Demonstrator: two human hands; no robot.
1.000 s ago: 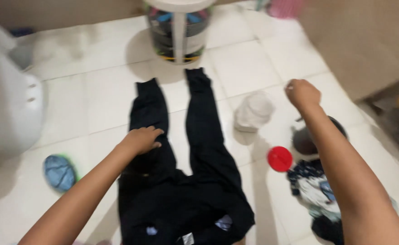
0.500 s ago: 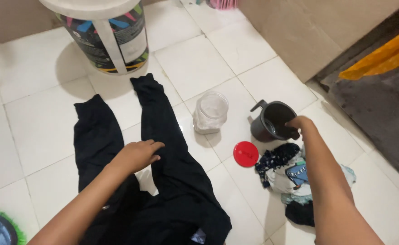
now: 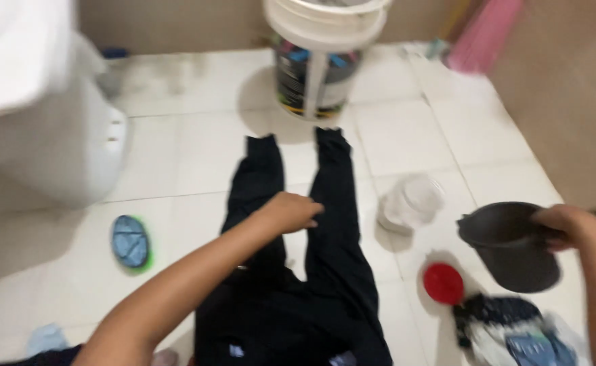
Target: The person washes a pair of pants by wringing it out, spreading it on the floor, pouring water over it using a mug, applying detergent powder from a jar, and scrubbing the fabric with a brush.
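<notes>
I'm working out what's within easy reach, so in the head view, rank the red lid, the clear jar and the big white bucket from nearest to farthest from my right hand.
Measured from the right hand, which grips the dark dipper:
1. Red lid, on the floor below and to its left.
2. Clear jar, further left, beside the black trousers.
3. White bucket, far off at the top, by the wall.

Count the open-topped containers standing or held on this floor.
3: a white plastic bucket stands at the far wall, a clear plastic jar sits right of the black trousers, and the right hand holds a dark scoop mug.
</notes>
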